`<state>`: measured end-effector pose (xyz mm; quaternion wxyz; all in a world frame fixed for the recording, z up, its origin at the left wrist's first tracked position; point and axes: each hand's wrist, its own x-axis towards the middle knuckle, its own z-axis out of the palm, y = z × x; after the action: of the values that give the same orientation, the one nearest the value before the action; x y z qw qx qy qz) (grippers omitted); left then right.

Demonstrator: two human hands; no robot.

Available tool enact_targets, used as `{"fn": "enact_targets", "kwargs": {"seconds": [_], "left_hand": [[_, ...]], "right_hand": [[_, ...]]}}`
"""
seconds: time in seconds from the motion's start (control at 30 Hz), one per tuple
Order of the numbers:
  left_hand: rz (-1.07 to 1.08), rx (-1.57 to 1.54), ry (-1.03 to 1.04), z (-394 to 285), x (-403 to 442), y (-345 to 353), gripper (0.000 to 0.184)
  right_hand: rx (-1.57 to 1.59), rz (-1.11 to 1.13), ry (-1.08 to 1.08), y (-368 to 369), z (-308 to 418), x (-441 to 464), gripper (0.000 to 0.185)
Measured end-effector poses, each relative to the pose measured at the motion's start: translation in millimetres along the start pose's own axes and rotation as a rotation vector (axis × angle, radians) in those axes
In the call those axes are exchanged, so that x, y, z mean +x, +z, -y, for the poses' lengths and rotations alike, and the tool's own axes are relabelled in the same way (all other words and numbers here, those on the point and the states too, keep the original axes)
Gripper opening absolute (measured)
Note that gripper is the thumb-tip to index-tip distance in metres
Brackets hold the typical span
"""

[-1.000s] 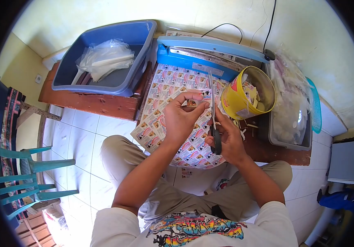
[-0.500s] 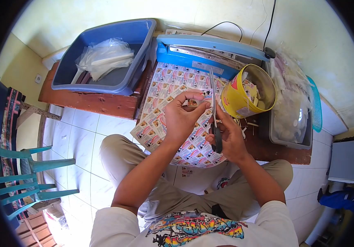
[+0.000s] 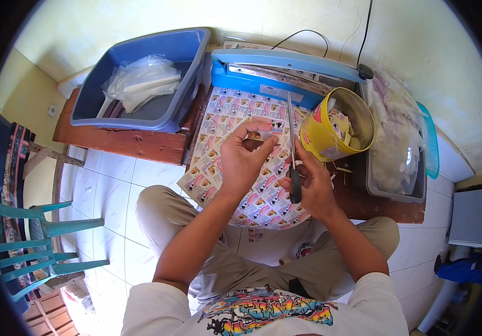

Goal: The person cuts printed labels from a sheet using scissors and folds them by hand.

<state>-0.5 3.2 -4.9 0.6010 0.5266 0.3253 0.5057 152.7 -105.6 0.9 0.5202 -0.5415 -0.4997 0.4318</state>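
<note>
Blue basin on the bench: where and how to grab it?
I'd grip the rim of the blue basin at its left and right ends, reaching down from above. It sits mouth up on the brown bench, and its lip should give fingers an edge. The right end is close to the paper cutter, so room there looks tight.

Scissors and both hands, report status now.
Right hand: grip on scissors, blades pointing away. Left hand: pinching small printed label. Yellow tub close beside blades.
</note>
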Motion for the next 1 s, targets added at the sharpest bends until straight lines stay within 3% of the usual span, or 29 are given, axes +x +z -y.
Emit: {"fn": "enact_targets", "kwargs": {"seconds": [0.07, 0.1, 0.17, 0.4, 0.5, 0.67, 0.8, 0.87, 1.0], "left_hand": [[0.002, 0.005, 0.089, 0.8, 3.5, -1.9, 0.02], [0.003, 0.006, 0.09, 2.3, 3.9, -3.5, 0.02], [0.004, 0.111, 0.078, 5.2, 4.2, -6.5, 0.018], [0.0, 0.126, 0.012, -1.2, 3.3, -6.0, 0.015], [0.012, -0.004, -0.002, -1.1, 3.5, -0.1, 0.013], [0.016, -0.098, 0.057, 4.8, 4.6, -0.8, 0.015], [0.008, -0.078, 0.023, 0.6, 5.2, -5.0, 0.017], [-0.006, -0.063, 0.006, -0.4, 6.1, -5.5, 0.019], [-0.014, 0.033, -0.007, -9.1, 6.5, -7.5, 0.022]], "right_hand": [[-0.302, -0.013, 0.091, -3.1, 9.2, 3.1, 0.095], [-0.301, -0.014, 0.09, -6.2, 6.7, 3.8, 0.095], [-0.792, 0.076, -0.031, -13.8, -3.1, 3.2, 0.089], [-0.982, 0.113, 0.075, -9.8, -15.6, -9.4, 0.081], [-1.061, 0.133, 0.109, -9.2, -13.9, -8.2, 0.082], [-0.792, 0.081, 0.057, -10.3, -27.9, -3.1, 0.086], [-0.604, 0.05, 0.12, 0.4, 3.5, -0.5, 0.09], [-0.32, 0.075, 0.242, 2.3, 15.2, -1.2, 0.095], [0.0, 0.058, 0.217, 1.1, 12.3, -7.2, 0.097]]}}
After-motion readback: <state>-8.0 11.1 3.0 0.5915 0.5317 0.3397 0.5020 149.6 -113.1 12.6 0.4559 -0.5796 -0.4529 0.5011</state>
